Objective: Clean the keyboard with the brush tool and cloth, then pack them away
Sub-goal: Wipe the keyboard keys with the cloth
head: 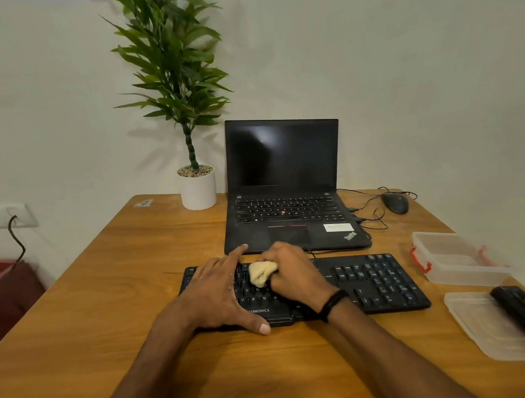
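place: home office | signs: laptop (285,191), mouse (395,203), potted plant (196,184), wooden desk (107,303)

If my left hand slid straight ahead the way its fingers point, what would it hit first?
Most likely the laptop: the left hand lies flat on the keyboard, fingers aimed at the laptop's front edge. They look close to it, though depth is unclear.
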{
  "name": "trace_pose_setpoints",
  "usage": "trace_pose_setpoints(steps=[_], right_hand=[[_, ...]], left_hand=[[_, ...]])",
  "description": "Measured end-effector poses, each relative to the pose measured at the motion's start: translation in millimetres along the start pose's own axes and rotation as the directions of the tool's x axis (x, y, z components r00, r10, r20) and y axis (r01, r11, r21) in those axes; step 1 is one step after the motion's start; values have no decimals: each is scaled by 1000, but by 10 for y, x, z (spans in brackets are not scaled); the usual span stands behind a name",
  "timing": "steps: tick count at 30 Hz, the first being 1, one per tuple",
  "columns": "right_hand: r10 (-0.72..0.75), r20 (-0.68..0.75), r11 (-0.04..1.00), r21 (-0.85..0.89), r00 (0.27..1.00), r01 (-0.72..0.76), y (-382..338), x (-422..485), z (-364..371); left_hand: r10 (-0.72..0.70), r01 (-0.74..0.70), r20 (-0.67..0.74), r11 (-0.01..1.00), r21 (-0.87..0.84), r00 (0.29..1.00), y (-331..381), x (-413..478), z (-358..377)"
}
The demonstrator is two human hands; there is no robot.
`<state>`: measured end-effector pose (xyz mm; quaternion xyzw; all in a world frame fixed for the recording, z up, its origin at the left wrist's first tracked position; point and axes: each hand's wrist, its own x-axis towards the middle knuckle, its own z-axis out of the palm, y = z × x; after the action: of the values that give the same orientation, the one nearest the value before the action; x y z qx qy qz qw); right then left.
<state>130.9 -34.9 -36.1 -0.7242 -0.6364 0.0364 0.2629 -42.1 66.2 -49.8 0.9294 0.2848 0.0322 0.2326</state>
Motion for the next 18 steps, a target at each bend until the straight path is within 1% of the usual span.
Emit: trace_pose_setpoints(steps=[3,7,9,15,18], right_hand=[[-54,90,998,18,994,52,-222,209,92],[-20,205,1000,27,979,15,-182,297,-12],[19,237,1000,13,971,-23,-78,257,-76],[193,201,981,-73,960,-182,418,-23,-429],[300,160,946,-174,940,-272,705,-177,-679]], left_hand=[[20,-20,-26,1000,-14,999,17,-18,-9],[4,-4,-27,1000,-21,1000,23,-44,7],[-11,11,-22,1000,-21,1000,24,-53,13],[-17,17,-21,1000,-22,1000,-6,-43,8],[-19,18,-20,1000,-22,1000,-23,-28,21]])
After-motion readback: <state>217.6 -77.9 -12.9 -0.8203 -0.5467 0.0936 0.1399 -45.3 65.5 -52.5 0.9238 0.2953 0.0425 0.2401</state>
